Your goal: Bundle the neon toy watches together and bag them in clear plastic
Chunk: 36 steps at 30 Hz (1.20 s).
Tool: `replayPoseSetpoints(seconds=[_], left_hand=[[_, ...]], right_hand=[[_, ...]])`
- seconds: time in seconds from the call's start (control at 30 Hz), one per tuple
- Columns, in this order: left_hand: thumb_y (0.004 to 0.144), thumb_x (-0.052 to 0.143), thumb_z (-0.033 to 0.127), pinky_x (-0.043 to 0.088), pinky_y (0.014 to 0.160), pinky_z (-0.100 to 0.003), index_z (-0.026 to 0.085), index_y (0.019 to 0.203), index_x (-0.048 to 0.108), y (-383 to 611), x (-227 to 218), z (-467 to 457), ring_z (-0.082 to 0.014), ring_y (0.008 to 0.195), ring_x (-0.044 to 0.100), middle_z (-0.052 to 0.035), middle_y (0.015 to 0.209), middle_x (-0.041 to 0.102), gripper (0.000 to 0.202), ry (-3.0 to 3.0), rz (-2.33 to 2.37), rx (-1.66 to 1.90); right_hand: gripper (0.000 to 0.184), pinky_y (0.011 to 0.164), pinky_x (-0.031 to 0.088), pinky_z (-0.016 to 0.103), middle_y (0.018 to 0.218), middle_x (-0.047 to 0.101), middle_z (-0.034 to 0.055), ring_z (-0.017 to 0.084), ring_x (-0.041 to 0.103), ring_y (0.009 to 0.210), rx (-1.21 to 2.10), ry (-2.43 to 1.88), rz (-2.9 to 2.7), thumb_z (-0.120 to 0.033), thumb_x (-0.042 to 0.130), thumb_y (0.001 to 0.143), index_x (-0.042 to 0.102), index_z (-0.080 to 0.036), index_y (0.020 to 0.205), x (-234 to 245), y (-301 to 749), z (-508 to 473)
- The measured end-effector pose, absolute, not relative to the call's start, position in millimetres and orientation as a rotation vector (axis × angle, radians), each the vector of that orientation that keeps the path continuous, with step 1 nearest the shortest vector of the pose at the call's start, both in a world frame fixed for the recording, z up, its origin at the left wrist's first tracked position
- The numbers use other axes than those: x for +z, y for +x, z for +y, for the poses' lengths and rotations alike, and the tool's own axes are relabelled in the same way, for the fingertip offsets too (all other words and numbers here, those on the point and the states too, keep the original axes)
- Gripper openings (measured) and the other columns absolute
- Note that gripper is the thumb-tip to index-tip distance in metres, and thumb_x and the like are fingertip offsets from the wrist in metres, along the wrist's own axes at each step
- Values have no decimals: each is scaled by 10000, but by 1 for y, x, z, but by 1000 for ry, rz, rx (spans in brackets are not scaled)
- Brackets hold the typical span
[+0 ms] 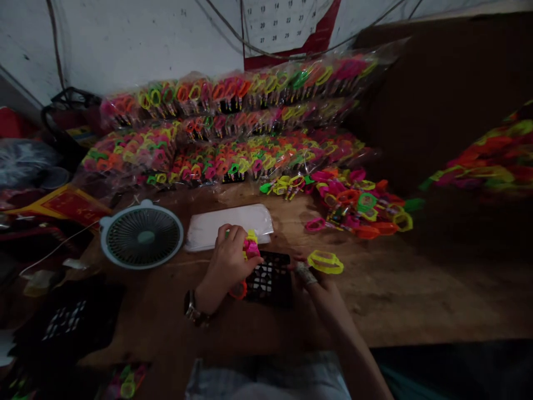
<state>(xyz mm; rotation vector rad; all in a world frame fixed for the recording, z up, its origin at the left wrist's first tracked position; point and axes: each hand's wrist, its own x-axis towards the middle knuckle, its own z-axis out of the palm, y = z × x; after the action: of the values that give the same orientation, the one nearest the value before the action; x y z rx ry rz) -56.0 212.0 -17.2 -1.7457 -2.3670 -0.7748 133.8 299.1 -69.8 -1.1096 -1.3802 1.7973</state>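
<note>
My left hand (231, 258), with a watch on its wrist, curls round several neon plastic loop-shaped toys (251, 247), pink, yellow and green, at the left side of a black grid with square holes (268, 278). An orange loop (238, 290) shows below that palm. At the grid's right edge is my right hand (310, 278), somewhat blurred, with silvery wrapping on one finger. Its fingers are closed, and a yellow loop toy (326, 261) sticks out beside them; the gripped part is hidden. Both hands are just above the wooden table (387, 300).
A white plastic-wrapped stack (229, 222) lies behind my left hand, next to a round fan (141, 234). Loose neon toys (362, 205) form a heap at right. Bagged toys (250, 150) line the wall. More black grids (66, 322) lie at lower left.
</note>
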Motion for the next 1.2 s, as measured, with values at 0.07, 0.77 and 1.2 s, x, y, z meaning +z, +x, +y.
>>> replayPoseSetpoints(seconds=[0.07,0.77,1.2], left_hand=[[647,752,323,396,957,-460,194,911,501,-54,-16,212,-281,1010,452,-46,933,535,386,-1764,-2333,-793],[910,402,211,379,1046,-438,218,1166,575,-62,-8,180,-207,1223,457,-36,1245,592,310,-1850,-2289,-818],[867,485,221,318,1059,-454,197,1192,526,-42,-43,155,-217,1143,533,-69,1179,633,329,-1845,-2063,-708]], right_hand=[[385,563,470,271,837,710,58,173,591,634,1829,-1080,-1420,-441,678,672,659,-193,966,-67,134,297],[273,707,527,327,868,713,96,254,667,784,1599,-961,-1763,-341,606,740,611,-157,942,-94,77,228],[249,668,502,261,887,709,99,191,660,744,1315,-920,-2079,-172,428,856,643,-158,981,-98,64,217]])
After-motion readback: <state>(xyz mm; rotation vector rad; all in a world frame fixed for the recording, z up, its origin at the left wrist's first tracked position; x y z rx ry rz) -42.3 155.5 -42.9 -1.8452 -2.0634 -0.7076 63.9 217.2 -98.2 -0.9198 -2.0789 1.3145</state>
